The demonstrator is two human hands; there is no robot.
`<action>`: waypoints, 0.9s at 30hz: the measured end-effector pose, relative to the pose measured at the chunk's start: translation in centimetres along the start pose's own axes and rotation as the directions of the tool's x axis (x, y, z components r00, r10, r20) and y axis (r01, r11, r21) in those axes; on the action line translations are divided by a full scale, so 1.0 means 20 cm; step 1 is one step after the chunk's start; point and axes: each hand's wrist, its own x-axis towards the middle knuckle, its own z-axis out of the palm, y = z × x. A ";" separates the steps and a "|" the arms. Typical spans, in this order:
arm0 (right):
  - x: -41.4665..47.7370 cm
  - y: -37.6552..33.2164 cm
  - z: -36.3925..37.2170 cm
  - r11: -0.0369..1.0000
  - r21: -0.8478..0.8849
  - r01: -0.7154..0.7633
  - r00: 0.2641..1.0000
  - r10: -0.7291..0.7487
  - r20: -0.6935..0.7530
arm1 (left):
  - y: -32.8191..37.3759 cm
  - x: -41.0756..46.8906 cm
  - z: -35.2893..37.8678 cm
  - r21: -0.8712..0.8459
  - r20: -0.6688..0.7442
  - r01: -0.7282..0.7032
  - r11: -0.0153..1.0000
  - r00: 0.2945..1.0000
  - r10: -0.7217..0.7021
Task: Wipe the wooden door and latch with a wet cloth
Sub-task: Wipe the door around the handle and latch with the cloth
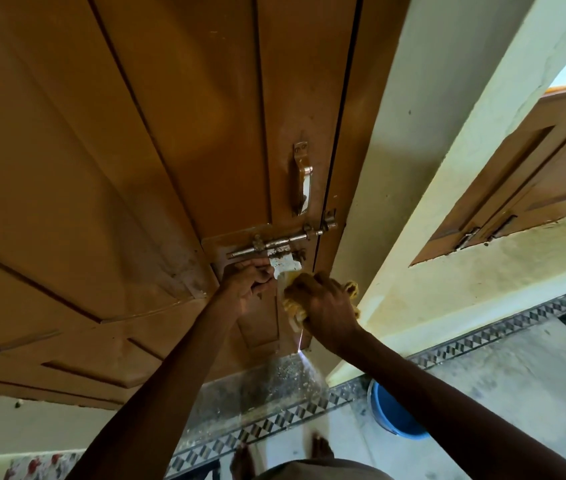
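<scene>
We wipe below the latch (281, 242) on the wooden door (136, 168).

Our right hand (323, 303), closed around the wet cloth (292, 303), sits just under the bolt, whose long axis runs sideways above it; our left hand (248, 278) grips the hasp plate, nearest. Fingers hide the plate's lower edge.

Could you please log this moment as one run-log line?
left hand: gripping latch | right hand: pressing yellow cloth below latch | wooden door: shut
</scene>
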 end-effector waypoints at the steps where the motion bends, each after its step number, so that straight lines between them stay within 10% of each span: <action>1: -0.04 0.03 0.00 1.000 0.003 0.006 1.000 -0.006 0.009 | 0.00 0.00 0.00 0.001 0.007 0.000 1.000 1.000 0.000; 17: -0.06 0.20 -0.08 0.985 -0.095 -0.142 0.989 0.146 0.036 | 0.00 -0.02 0.01 0.015 0.022 -0.034 0.999 0.999 0.034; 27: 0.14 0.25 -0.12 0.624 0.610 -0.489 0.817 0.572 0.070 | 0.00 -0.06 0.00 -0.055 0.024 -0.038 0.998 0.999 0.040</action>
